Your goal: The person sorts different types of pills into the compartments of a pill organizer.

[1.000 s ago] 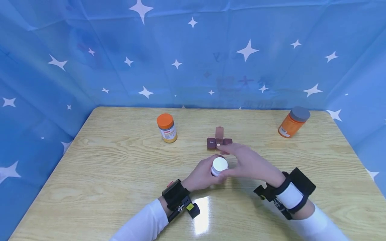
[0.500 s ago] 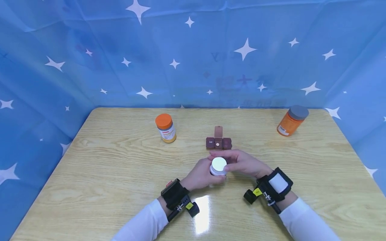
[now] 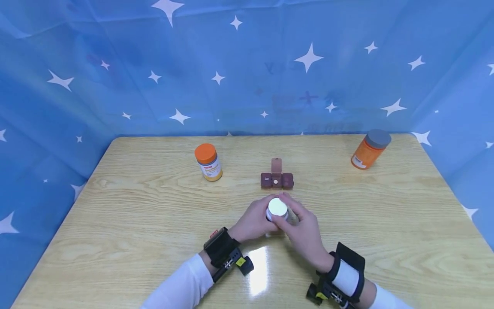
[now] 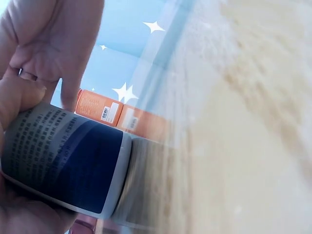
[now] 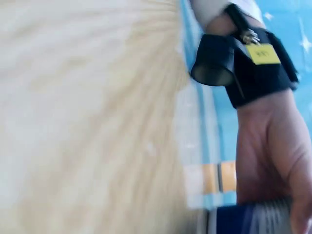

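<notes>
My left hand (image 3: 252, 219) grips the body of a white-capped pill bottle (image 4: 73, 158), which stands upright near the middle of the table. Its label is blue and grey with small print. From the right, my right hand (image 3: 305, 231) holds the white cap (image 3: 278, 207) between thumb and fingers. Just beyond both hands lies a small purple pill box (image 3: 287, 181) with its lids folded out; a small pale pill (image 3: 275, 182) sits in the middle compartment. The right wrist view is blurred and shows the left hand (image 5: 268, 151) around the bottle (image 5: 243, 219).
An orange-lidded bottle (image 3: 208, 162) with a white and yellow label stands at the back left. At the back right is an orange bottle (image 3: 368, 152) with a grey lid. A blue star-patterned cloth (image 3: 247, 64) hangs behind the wooden table (image 3: 135, 206).
My right hand has turned round the cap; its wrist has swung toward the table's near side and its fingers have closed in on the cap. The left hand keeps its grip on the bottle.
</notes>
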Tool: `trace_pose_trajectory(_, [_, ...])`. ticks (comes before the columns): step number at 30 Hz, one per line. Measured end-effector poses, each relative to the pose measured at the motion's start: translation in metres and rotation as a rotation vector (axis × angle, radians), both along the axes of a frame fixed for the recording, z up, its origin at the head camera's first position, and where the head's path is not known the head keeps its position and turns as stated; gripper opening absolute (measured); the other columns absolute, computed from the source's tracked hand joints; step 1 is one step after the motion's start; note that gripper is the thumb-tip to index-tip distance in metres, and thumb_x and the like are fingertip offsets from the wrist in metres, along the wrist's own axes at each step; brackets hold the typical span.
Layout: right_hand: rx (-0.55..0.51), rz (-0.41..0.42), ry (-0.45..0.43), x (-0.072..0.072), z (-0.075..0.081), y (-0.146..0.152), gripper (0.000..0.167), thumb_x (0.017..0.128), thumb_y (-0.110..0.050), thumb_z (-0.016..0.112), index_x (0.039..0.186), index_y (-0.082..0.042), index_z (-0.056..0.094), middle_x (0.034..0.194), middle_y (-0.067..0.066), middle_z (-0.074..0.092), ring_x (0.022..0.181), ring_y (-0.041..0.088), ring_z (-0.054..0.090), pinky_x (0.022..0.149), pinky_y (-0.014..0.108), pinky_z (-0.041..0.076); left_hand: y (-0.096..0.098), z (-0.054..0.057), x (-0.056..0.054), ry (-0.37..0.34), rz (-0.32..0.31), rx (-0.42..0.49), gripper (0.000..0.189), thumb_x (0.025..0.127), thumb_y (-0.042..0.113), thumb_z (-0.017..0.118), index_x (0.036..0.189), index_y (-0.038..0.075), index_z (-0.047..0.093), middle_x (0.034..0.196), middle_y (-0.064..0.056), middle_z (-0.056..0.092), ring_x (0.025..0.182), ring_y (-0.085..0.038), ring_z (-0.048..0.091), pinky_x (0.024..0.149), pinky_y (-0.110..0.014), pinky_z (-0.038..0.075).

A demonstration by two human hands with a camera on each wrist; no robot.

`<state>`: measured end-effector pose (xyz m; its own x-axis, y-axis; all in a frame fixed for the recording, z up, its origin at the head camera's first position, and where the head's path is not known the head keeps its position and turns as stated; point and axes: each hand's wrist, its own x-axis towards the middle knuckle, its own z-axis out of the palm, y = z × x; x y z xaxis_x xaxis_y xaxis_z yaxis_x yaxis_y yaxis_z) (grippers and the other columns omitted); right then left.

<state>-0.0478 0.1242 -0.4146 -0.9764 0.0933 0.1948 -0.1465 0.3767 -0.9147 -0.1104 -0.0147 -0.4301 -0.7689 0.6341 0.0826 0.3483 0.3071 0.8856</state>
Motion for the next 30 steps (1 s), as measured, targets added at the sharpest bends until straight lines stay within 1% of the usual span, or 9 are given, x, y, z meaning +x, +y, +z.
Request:
trace_pose_trajectory(4, [0.047,0.086,0.045,-0.003,0.006,0.002,0.067,0.079,-0.015,0.072,0.137,-0.002,0.040,0.142,0.018,0.041,0.135,0.035,0.032,0.109,0.053,0.026,-0.001,0.002,-0.001,0.007,-0.005,0.007,0.052,0.073,0.007,0.072,0.123,0.008,0.054,0.114,-0.006,0.063,0.105,-0.015,0.058,0.094,-0.027,0.044])
trace_pose_trajectory(8, [0.002,0.511,-0.056,-0.034,0.021,0.025,0.078,0.083,-0.031,0.067,0.145,-0.009,0.026,0.150,0.012,0.029,0.140,0.032,0.022,0.111,0.053,0.022,-0.002,0.004,-0.002,-0.003,-0.015,0.004,0.051,0.076,0.012,0.072,0.123,0.008,0.052,0.112,-0.005,0.063,0.099,-0.013,0.057,0.089,-0.023,0.045])
trace_pose_trajectory(11, [-0.002,0.862,-0.178,-0.060,0.028,0.043,0.072,0.085,-0.029,0.065,0.144,-0.008,0.030,0.149,0.011,0.032,0.139,0.026,0.027,0.112,0.041,0.026,-0.003,0.004,-0.002,0.002,-0.021,-0.010,0.052,0.076,0.015,0.072,0.124,0.007,0.052,0.112,-0.005,0.062,0.099,-0.012,0.056,0.089,-0.023,0.045])
trace_pose_trajectory(14, [0.047,1.011,-0.195,-0.072,0.029,0.053,0.061,0.085,-0.017,0.066,0.139,-0.005,0.040,0.145,0.015,0.039,0.135,0.015,0.035,0.108,0.025,0.031,-0.002,0.003,-0.002,0.009,-0.017,-0.037,0.049,0.076,0.017,0.072,0.120,0.007,0.054,0.109,-0.004,0.064,0.097,-0.010,0.056,0.088,-0.021,0.045])
trace_pose_trajectory(16, [0.073,0.974,-0.172,-0.071,0.027,0.054,0.053,0.084,-0.013,0.066,0.133,-0.005,0.048,0.141,0.015,0.044,0.132,0.010,0.040,0.105,0.020,0.034,-0.001,0.002,-0.001,0.007,-0.010,-0.053,0.047,0.075,0.018,0.072,0.117,0.006,0.055,0.105,-0.004,0.064,0.094,-0.009,0.056,0.084,-0.020,0.045])
trace_pose_trajectory(18, [0.090,0.846,-0.140,-0.063,0.023,0.051,0.047,0.081,-0.012,0.068,0.127,-0.007,0.056,0.137,0.015,0.049,0.129,0.010,0.043,0.105,0.025,0.037,0.000,0.001,-0.001,-0.001,-0.006,-0.058,0.046,0.075,0.018,0.072,0.116,0.006,0.055,0.104,-0.004,0.065,0.092,-0.009,0.057,0.082,-0.019,0.046])
trace_pose_trajectory(23, [0.113,0.374,-0.033,-0.028,0.014,0.027,0.043,0.076,-0.014,0.074,0.117,-0.009,0.063,0.129,0.011,0.058,0.123,0.026,0.051,0.102,0.044,0.040,0.000,0.002,-0.001,-0.008,-0.001,-0.048,0.054,0.073,0.014,0.074,0.123,0.009,0.053,0.111,-0.005,0.064,0.097,-0.011,0.058,0.085,-0.020,0.046])
trace_pose_trajectory(26, [0.138,0.146,0.057,-0.013,0.009,0.009,0.042,0.075,-0.014,0.075,0.115,-0.007,0.065,0.123,0.011,0.061,0.117,0.028,0.055,0.100,0.044,0.042,0.000,0.004,-0.001,0.003,0.002,-0.034,0.059,0.072,0.011,0.074,0.127,0.011,0.051,0.114,-0.004,0.063,0.100,-0.013,0.058,0.087,-0.022,0.046])
trace_pose_trajectory(30, [0.148,0.028,0.123,-0.006,0.007,-0.003,0.043,0.073,-0.011,0.076,0.114,-0.003,0.064,0.119,0.012,0.062,0.113,0.029,0.056,0.097,0.045,0.043,0.001,0.004,0.000,0.018,0.001,-0.027,0.060,0.073,0.011,0.074,0.128,0.012,0.051,0.117,-0.004,0.063,0.103,-0.013,0.057,0.089,-0.023,0.046])
